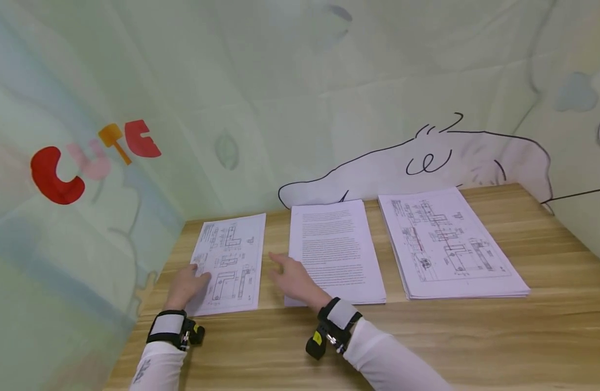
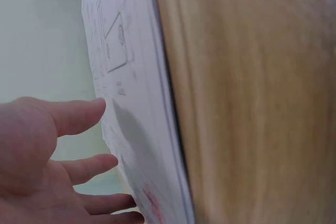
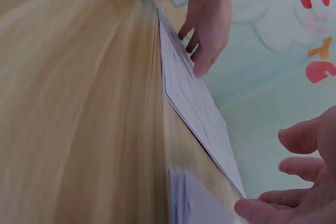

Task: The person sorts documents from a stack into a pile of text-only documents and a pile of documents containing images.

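A thin pile of printed technical drawings (image 1: pixel 229 255) lies on the left of the table. My left hand (image 1: pixel 185 285) is at its left edge, fingers loosely spread. In the left wrist view, the thumb and fingertips of the left hand (image 2: pixel 68 166) come right at the drawing pile (image 2: pixel 142 93). My right hand (image 1: pixel 295 279) reaches across the lower left side of a stack of text pages (image 1: pixel 336 244). Its fingers point toward the drawings' right edge. In the right wrist view, the right hand (image 3: pixel 304 177) has its fingers apart, with nothing gripped.
A thicker stack of drawings (image 1: pixel 447 244), with red marks on the top sheet, lies at the right. The wood-grain table (image 1: pixel 261 347) meets a printed fabric backdrop (image 1: pixel 222 179) behind and at left. Each wrist wears a strapped camera, such as the right wrist camera (image 1: pixel 317 345).
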`<state>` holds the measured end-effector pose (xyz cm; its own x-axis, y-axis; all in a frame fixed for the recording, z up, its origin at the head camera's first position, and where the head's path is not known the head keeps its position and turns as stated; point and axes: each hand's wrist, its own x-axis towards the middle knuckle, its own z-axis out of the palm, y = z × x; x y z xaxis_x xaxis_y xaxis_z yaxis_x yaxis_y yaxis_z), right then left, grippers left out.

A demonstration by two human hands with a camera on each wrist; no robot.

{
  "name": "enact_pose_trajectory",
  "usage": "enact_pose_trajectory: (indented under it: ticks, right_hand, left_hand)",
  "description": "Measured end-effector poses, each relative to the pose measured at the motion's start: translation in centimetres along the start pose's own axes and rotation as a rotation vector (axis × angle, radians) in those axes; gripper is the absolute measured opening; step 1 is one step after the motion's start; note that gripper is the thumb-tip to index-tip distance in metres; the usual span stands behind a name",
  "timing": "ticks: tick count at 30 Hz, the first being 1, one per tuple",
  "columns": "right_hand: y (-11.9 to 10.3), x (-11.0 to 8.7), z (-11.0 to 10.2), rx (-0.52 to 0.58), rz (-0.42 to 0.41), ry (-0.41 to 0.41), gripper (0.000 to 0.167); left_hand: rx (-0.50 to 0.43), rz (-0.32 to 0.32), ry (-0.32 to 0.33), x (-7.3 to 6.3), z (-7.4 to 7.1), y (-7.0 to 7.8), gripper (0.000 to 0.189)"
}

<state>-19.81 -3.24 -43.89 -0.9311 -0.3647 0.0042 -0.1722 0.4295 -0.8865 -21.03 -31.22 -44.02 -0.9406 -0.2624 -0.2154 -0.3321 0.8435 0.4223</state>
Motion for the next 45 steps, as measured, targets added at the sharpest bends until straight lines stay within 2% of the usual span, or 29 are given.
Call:
enact_pose_trajectory:
  ticks: [5,12,17,20,23,28,30,34,40,45]
  right_hand:
    - [-0.2,0.7,2.0,0.101,0.055,-0.031,0.064]
    - [-0.8,1.2,3.8,0.270,0.144,-0.077,0.077]
    - [-1.2,1.5,4.2,0.382,0.237,-0.033,0.076]
    - [-1.3,1.8,3.8,0.516,0.305,0.034,0.072]
    - [-1.3,2.2,3.2,0.649,0.364,0.091,0.068]
    - [-0.6,2.5,2.5,0.785,0.382,0.109,0.063]
    - [-0.3,2.6,2.4,0.807,0.372,0.100,0.062]
    - [0.2,2.5,2.2,0.812,0.368,0.077,0.061]
    - [0.5,2.3,1.7,0.796,0.380,0.030,0.065]
    - [0.9,2.2,0.7,0.759,0.359,0.020,0.069]
  left_hand:
    - [-0.004,0.007,-0.019,0.1,0.2,-0.1,0.066]
    - [-0.053,-0.021,-0.019,-0.2,0.4,1.3,0.064]
    - [-0.091,-0.028,-0.020,-0.2,0.3,2.0,0.063]
    - [-0.164,-0.035,-0.020,-0.1,0.1,2.1,0.063]
    - [-0.278,-0.054,-0.008,0.0,-0.2,1.6,0.063]
    - [-0.512,-0.133,-0.032,0.1,0.0,0.4,0.067]
    - [-0.577,-0.165,-0.047,0.1,0.3,-0.1,0.065]
    - [-0.587,-0.181,-0.059,0.2,0.5,-1.0,0.055]
    - [-0.624,-0.153,-0.066,0.1,0.7,-1.8,0.053]
    - [-0.659,-0.141,-0.071,-0.6,0.5,-1.6,0.058]
